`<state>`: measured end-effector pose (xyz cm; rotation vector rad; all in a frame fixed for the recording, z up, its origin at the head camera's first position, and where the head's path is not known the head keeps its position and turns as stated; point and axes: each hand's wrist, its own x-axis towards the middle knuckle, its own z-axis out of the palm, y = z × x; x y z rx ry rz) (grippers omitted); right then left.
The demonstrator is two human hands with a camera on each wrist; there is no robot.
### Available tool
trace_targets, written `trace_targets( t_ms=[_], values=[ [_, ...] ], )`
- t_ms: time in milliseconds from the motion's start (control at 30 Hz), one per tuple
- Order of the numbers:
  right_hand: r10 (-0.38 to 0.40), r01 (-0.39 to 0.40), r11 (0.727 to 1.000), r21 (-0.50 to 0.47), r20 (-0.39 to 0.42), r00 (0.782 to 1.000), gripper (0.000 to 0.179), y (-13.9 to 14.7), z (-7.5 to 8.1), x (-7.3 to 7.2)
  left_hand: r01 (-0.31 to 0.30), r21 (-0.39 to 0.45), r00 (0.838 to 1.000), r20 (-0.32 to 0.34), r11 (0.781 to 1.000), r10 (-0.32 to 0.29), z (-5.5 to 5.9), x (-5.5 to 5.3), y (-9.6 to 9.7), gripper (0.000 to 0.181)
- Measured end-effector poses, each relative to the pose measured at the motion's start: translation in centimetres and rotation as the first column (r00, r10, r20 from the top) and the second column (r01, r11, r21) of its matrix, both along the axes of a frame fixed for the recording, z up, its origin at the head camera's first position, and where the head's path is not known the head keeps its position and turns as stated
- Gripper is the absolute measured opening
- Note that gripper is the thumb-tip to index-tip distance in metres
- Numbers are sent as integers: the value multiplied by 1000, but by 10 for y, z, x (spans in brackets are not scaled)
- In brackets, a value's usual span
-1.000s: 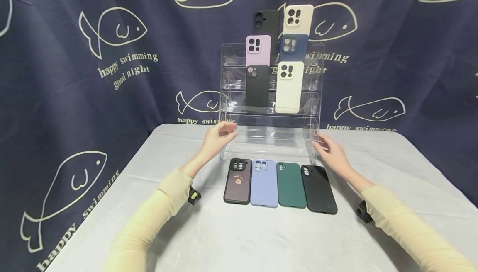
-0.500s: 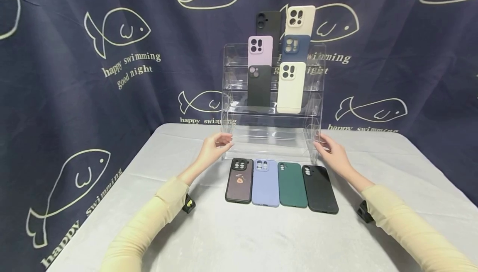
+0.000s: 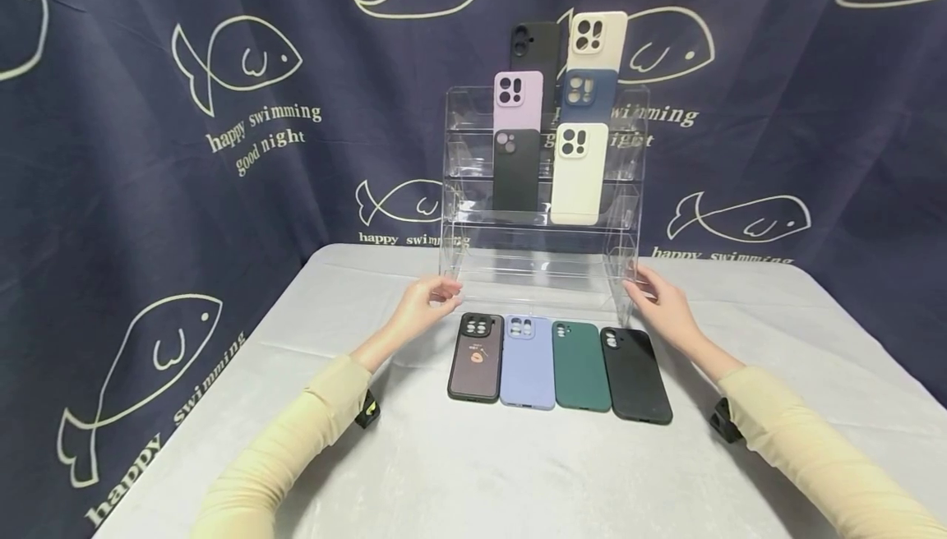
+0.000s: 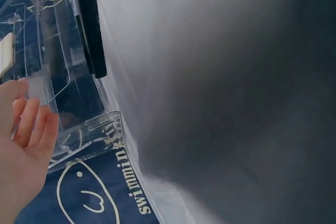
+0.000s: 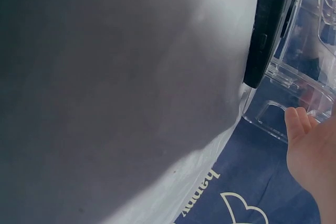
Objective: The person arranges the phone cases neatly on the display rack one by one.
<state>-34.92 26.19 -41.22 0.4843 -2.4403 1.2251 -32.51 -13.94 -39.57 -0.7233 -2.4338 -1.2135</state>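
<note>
A clear stepped display rack [image 3: 540, 288] stands at the back of the table. On its upper tiers are black cases [image 3: 515, 181], a lilac phone case [image 3: 518, 108], a dark blue case [image 3: 590, 95] and cream cases [image 3: 579, 186]. My left hand [image 3: 422, 309] is at the rack's lower left side, fingers loosely bent, thumb apart; the left wrist view shows nothing between them. My right hand [image 3: 666, 309] holds the lower right side panel's edge between thumb and fingers. In the right wrist view its fingers [image 5: 298, 121] lie along the panel.
In front of the rack lie a dark printed case [image 3: 475, 366], a periwinkle case [image 3: 528, 370], a green case [image 3: 582, 370] and a black case [image 3: 639, 383], side by side. A navy curtain [image 3: 222, 153] hangs behind the grey-covered table [image 3: 459, 473].
My left hand has come down along the rack's left side toward its base. The right hand stays at the right panel. The cases keep their places; the head view has shifted slightly.
</note>
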Motion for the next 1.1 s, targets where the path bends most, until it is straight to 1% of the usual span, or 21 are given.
trace_targets(
  t_ms=[67,200,300,367,567,700,833,967,1100],
  values=[
    [-2,2,1000,2,-3,1000,50,0,0,0,-5,-31,1000,0,999,5,-1,0,1,24],
    [-1,1,1000,1,-4,1000,50,1,0,0,-1,-125,1000,1,992,1,-3,0,3,25],
    [2,-2,1000,3,-1,1000,50,1,0,0,19,-198,999,41,980,-11,-4,2,5,28],
    [4,-4,1000,4,2,1000,50,1,0,-1,39,-227,997,77,973,-22,-4,3,6,30],
    [4,-4,1000,11,-1,1000,50,2,-2,-3,92,-309,987,152,947,-46,-8,4,7,35],
    [8,-8,1000,13,-5,1000,50,2,-4,-3,122,-333,975,218,935,-49,-13,5,7,37],
    [9,-9,1000,8,5,1000,50,2,-4,-3,125,-342,967,251,931,-37,-16,6,7,39],
    [8,-8,1000,8,8,1000,50,2,-2,-2,124,-338,970,240,933,-42,-17,6,7,37],
    [8,-8,1000,8,10,1000,50,3,-1,-1,144,-361,972,224,921,-65,-17,5,6,36]
  ],
)
